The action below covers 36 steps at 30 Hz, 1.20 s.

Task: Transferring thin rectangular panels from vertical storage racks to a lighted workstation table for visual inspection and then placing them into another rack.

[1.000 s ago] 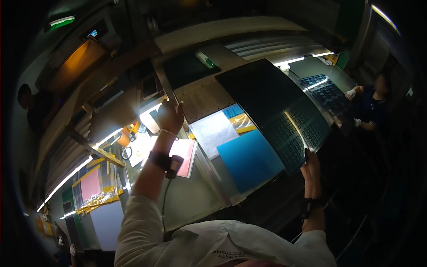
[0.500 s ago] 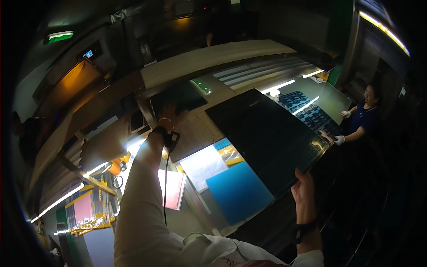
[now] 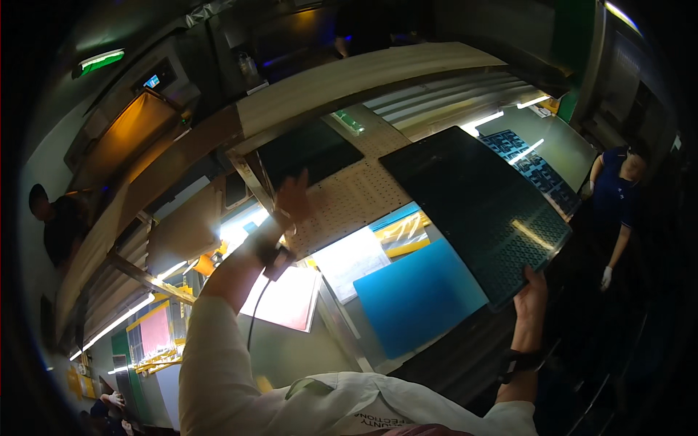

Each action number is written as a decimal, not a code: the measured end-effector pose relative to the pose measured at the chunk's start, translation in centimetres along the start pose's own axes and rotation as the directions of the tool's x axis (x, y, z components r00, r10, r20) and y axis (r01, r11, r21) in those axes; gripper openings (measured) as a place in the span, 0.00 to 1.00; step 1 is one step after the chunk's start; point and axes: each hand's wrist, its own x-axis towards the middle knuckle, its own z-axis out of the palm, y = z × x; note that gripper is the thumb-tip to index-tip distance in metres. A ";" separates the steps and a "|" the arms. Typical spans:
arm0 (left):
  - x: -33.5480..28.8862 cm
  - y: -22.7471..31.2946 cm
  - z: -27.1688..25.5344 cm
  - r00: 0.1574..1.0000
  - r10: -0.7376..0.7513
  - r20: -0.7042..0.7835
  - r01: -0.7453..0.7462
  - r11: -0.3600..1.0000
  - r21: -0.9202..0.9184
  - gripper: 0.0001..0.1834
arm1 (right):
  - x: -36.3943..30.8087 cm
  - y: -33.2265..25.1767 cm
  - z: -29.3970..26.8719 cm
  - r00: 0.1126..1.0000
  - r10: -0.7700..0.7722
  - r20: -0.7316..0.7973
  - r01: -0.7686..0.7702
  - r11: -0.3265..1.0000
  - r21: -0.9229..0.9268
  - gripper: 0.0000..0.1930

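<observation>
Big dark panel [image 3: 458, 189]: right of centre in the frame, slanting with its long axis from upper left to lower right. Rows of tiny shapes show near its lower right end.
Right hand [image 3: 533, 291]: the nearer one for sure, pinching the panel's lower right end, thumb on top. So the panel stretches up and left from those fingers.
Left hand [image 3: 292, 200]: left of centre, kinda blurry, fingers look spread with nothing in them. It's over the perforated board [image 3: 356, 196], well apart from the big panel and just below the smaller dark sheet [image 3: 313, 149]. Can't tell if it's touching anything.
Blue sheet [image 3: 418, 298]: centre, right along the panel's lower left side, partly over a white sheet [image 3: 342, 258].
Writing: dark lettering on the pale shirt [image 3: 342, 396] at the bottom, upside down. I can't make out any label on the panel.
</observation>
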 end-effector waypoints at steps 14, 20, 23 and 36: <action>-6.9 6.8 -0.2 0.988 0.148 0.045 -0.155 0.948 0.277 0.61 | -3.8 -2.6 -4.4 0.993 -0.077 -0.093 0.077 0.997 -0.009 0.28; -9.3 7.5 0.9 0.938 0.345 -0.044 -0.288 0.840 0.459 0.41 | -2.5 -3.3 -3.9 0.983 -0.152 -0.101 0.156 0.987 0.027 0.26; -9.7 7.1 1.4 0.904 0.419 -0.081 -0.337 0.817 0.467 0.29 | -1.5 -3.2 -2.7 0.991 -0.135 0.014 0.133 0.988 0.079 0.25; -30.9 1.4 -13.3 0.692 0.653 -0.307 -0.667 0.741 0.074 0.34 | 5.7 5.3 3.5 0.985 0.101 0.142 -0.121 0.983 0.140 0.24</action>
